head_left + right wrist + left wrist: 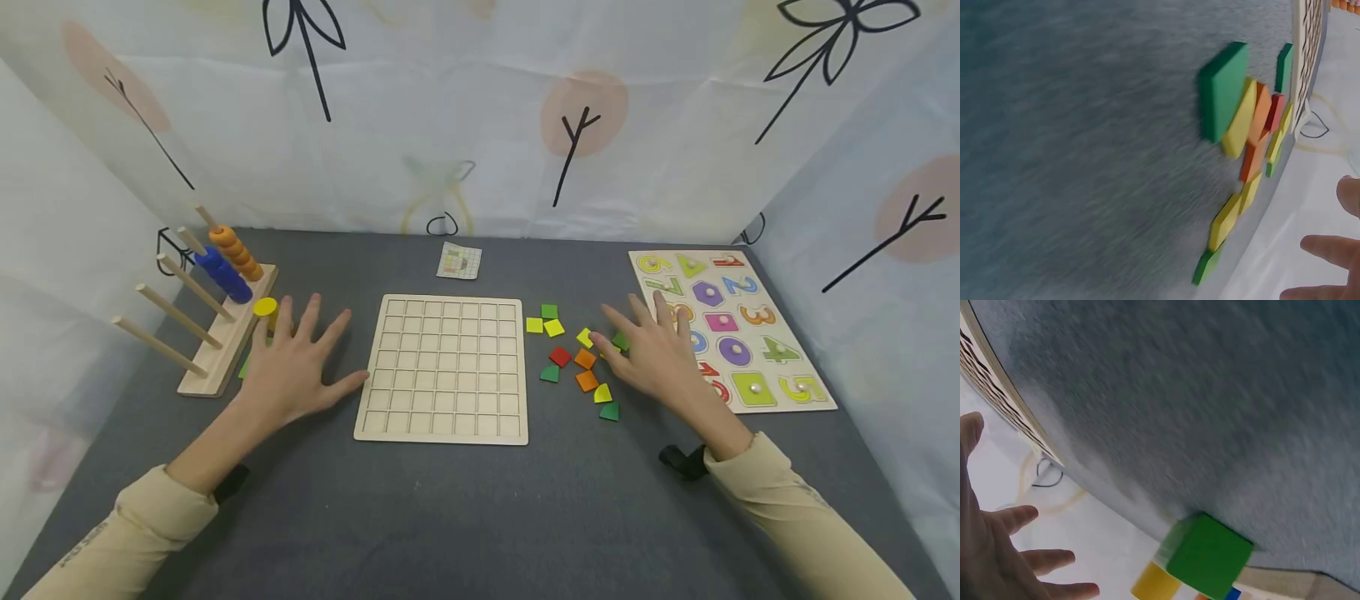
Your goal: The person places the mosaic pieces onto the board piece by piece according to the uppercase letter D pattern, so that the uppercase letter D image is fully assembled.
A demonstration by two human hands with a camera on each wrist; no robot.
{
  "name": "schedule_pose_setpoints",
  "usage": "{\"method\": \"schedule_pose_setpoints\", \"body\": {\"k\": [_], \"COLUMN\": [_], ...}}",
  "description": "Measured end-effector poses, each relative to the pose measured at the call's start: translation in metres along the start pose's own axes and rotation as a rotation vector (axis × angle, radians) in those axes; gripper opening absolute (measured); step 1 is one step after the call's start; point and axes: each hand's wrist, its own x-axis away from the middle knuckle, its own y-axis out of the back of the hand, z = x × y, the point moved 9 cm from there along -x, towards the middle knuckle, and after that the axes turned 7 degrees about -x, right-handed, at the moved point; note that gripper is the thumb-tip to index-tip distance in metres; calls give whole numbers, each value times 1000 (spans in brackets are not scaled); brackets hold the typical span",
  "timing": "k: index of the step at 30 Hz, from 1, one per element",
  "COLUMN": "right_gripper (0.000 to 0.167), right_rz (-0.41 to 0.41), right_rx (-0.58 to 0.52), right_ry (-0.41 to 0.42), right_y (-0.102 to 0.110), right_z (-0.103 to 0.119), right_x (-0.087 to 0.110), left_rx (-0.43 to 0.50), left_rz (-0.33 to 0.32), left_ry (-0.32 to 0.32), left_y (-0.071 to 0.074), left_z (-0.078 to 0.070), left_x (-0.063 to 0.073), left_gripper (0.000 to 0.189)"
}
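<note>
My left hand (288, 371) is spread flat in the air with fingers apart, holding nothing. Its thumb tip overlaps the left edge of a wooden grid board (441, 368) in the head view. Partly behind its fingers are a yellow cylinder (266, 307) and a green block (1210, 555). On the other side, my right hand (656, 354) also has its fingers spread and grips nothing. Small flat pieces lie under and beside its thumb: a red one (560, 357), orange ones (587, 381), yellow ones (1225, 220) and green ones (1224, 94).
At the left stands a wooden peg rack (197, 382) with blue beads (223, 273) and orange beads (236, 252). A number and shape puzzle board (806, 367) lies at the right, partly under the right hand. A small printed card (459, 261) sits behind the grid board, near the patterned cloth backdrop (480, 125).
</note>
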Motion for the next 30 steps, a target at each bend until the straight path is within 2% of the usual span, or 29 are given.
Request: {"method": "schedule_pose_setpoints", "body": {"k": [9, 17, 22, 30], "right_gripper": [57, 56, 55, 46], "right_rz": [12, 57, 90, 196], "right_rx": [-31, -73, -114, -175], "right_ry": [69, 124, 135, 112], "right_y": [-7, -17, -24, -40], "right_z": [23, 41, 51, 54], "right_x": [-28, -56, -73, -92], "left_rx": [74, 191, 226, 234], "left_rz": [142, 287, 285, 239], "left_ry": [-58, -111, -135, -181], "left_y": [-14, -29, -32, -29], "left_z": [-23, -42, -48, -54], "left_x": [7, 17, 20, 20], "left_gripper": [95, 114, 120, 116]}}
